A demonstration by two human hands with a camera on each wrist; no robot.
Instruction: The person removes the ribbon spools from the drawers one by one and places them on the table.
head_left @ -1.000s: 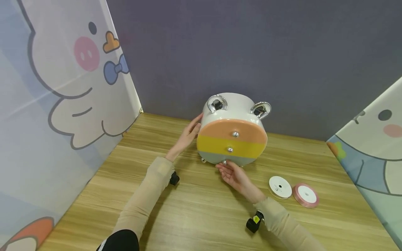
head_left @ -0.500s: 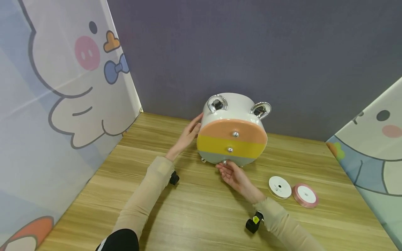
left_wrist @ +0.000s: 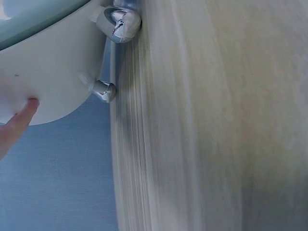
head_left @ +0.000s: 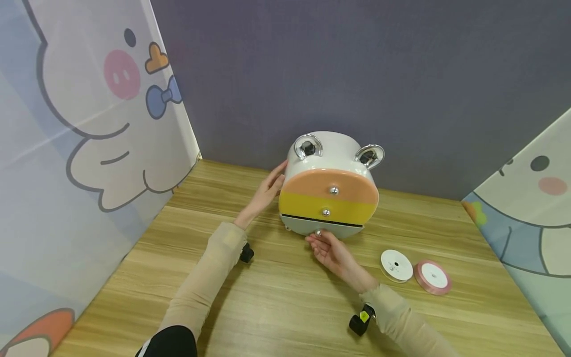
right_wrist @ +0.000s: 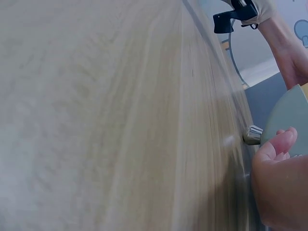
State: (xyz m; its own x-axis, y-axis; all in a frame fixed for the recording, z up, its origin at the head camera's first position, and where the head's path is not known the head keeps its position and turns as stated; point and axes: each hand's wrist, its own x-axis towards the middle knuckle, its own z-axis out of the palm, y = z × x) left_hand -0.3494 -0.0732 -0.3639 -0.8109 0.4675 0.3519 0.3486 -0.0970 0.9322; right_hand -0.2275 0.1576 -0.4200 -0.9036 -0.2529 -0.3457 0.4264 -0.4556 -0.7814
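White spool (head_left: 397, 266), pink spool (head_left: 433, 277)

Drawer box (head_left: 329, 186) at the table's (head_left: 276, 297) back; two ribbon spools (head_left: 415, 270) lie right of it

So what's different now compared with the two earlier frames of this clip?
The grey bottom drawer has slid out a little toward the person, and a dark gap now shows under the yellow drawer. The right hand pinches its knob as before. The left hand still rests on the side of the white cabinet; both ribbon spools lie unmoved.
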